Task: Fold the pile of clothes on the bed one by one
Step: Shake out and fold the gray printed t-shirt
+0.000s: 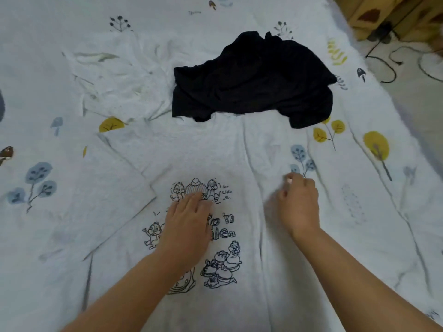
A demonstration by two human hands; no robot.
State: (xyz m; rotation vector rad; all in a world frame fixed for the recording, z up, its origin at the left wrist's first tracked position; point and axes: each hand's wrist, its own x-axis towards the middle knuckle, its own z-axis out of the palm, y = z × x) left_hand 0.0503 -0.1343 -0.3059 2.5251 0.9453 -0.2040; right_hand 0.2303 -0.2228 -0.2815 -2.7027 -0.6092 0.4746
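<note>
the lower hem of the white t-shirt (215,164) runs out of the bottom of the frame, and its edges are hard to trace against the pale printed bedsheet (383,111). the right hand (299,207) is a little blurred; its fingers are curled at the shirt's right side, seemingly pinching a fold of the cloth, though the exact pinch is hard to make out. the left hand (187,224) lies flat with straight fingers, pressing on the cartoon print in the shirt's middle and hiding part of the lettering there.

the shirt lies spread front-up directly under both hands, its long axis running from the person away toward the far side of the bed, neck end farthest off. its one plain sleeve sticks out sideways and slightly downward, well left of the left hand.

beyond the hands, past the shirt's neck, a crumpled black garment (254,80) sits in a heap, its near edge touching or just overlapping the collar zone. just left of that lies a rumpled white garment with leaf print (115,77). far off to the right of the right hand, past the bed's edge, black cables (388,68) trail on the floor near wooden furniture (383,13).
</note>
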